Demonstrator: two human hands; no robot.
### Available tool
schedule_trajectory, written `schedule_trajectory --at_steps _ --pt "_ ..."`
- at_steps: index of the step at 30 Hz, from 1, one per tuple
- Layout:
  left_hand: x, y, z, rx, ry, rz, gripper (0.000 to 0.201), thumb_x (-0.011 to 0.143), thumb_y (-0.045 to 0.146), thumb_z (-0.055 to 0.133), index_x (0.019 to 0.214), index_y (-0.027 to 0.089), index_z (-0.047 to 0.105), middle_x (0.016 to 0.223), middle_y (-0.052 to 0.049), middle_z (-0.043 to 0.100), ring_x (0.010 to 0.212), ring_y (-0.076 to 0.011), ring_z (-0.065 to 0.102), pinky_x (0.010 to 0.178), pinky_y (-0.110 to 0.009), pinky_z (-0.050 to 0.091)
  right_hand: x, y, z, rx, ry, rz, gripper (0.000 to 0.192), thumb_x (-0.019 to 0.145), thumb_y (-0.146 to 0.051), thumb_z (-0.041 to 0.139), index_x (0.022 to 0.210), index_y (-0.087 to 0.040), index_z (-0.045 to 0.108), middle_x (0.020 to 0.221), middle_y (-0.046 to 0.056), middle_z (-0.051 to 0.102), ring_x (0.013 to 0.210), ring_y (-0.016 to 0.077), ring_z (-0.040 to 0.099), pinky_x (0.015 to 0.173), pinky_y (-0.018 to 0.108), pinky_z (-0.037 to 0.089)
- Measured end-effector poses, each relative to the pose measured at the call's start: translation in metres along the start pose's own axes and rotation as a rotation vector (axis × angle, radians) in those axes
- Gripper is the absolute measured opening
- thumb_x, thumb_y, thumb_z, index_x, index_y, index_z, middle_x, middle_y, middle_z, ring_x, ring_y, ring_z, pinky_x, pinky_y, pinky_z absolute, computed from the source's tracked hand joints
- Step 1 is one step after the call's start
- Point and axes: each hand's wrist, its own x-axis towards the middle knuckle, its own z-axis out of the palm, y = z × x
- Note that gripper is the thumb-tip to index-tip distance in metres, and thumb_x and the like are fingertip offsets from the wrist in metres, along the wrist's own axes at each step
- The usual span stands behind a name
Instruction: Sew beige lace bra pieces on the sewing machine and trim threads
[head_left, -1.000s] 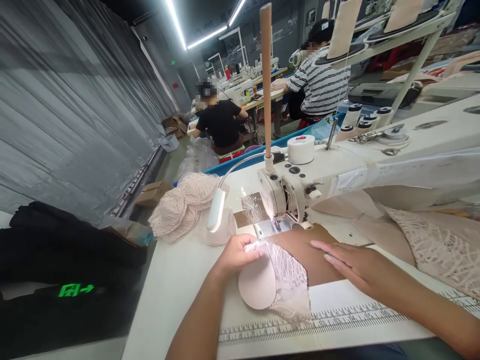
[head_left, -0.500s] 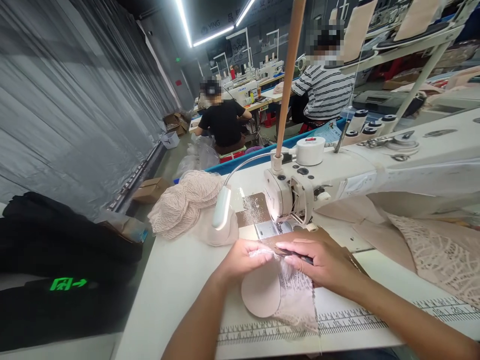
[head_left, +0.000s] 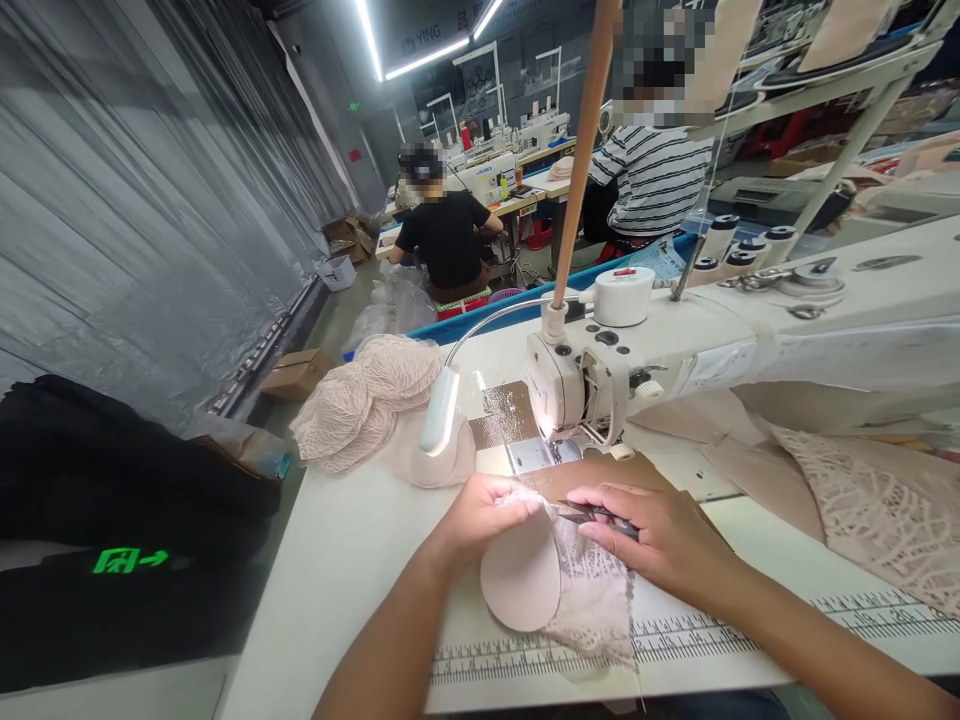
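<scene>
Head view: the left hand pinches the top edge of a padded cup with lace lying on the counter. At its 3 o'clock, the right hand grips small dark snips, tips touching the lace. The sewing machine stands at 12 o'clock.

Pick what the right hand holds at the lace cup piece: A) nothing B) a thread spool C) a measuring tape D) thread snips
D: the right hand pinches small dark thread snips with the tips at the top edge of the lace cup piece, which the left hand grips.
</scene>
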Motion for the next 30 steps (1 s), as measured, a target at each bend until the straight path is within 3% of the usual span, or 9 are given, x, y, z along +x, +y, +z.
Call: schedule_trajectory --at_steps 6,13,23,30 --pt "-0.001 0.001 0.003 -0.023 -0.043 0.001 0.03 0.073 0.04 0.075 0.084 0.012 0.074 0.078 -0.007 0.069 0.072 -0.0154 0.058 0.069 -0.026 0.043 0.007 -0.012 0.005 0.114 -0.044 0.042 0.031 0.091 -0.038 0.045 0.109 -0.024 0.065 0.106 0.004 0.07 0.096 0.0241 0.064 0.077 0.036 0.052" --pt "-0.002 0.0 0.003 0.042 -0.075 -0.023 0.035 0.072 0.046 0.075 0.079 0.011 0.073 0.061 -0.001 0.055 0.058 -0.01 0.043 0.055 -0.023 0.032 0.012 -0.012 0.012 0.308 -0.061 0.061 0.033 0.089 -0.042 0.049 0.104 -0.022 0.07 0.103 0.006 0.072 0.096 0.0256 0.065 0.081 0.038 0.052" --pt "-0.004 0.003 0.004 0.052 -0.122 -0.013 0.037 0.075 0.046 0.072 0.085 0.011 0.074 0.063 -0.001 0.05 0.061 -0.0098 0.038 0.055 -0.023 0.028 0.011 -0.011 0.008 0.409 -0.085 0.073 0.028 0.089 -0.039 0.05 0.099 -0.023 0.071 0.097 0.004 0.072 0.09 0.0233 0.065 0.078 0.035 0.051" --pt "-0.001 -0.002 0.006 -0.011 -0.174 -0.058 0.039 0.07 0.047 0.075 0.07 0.009 0.067 0.06 0.002 0.039 0.058 -0.0079 0.03 0.053 -0.023 0.02 0.013 -0.018 0.005 0.388 -0.164 0.044 0.025 0.088 -0.036 0.051 0.099 -0.023 0.069 0.092 0.003 0.072 0.084 0.0217 0.064 0.074 0.031 0.049"
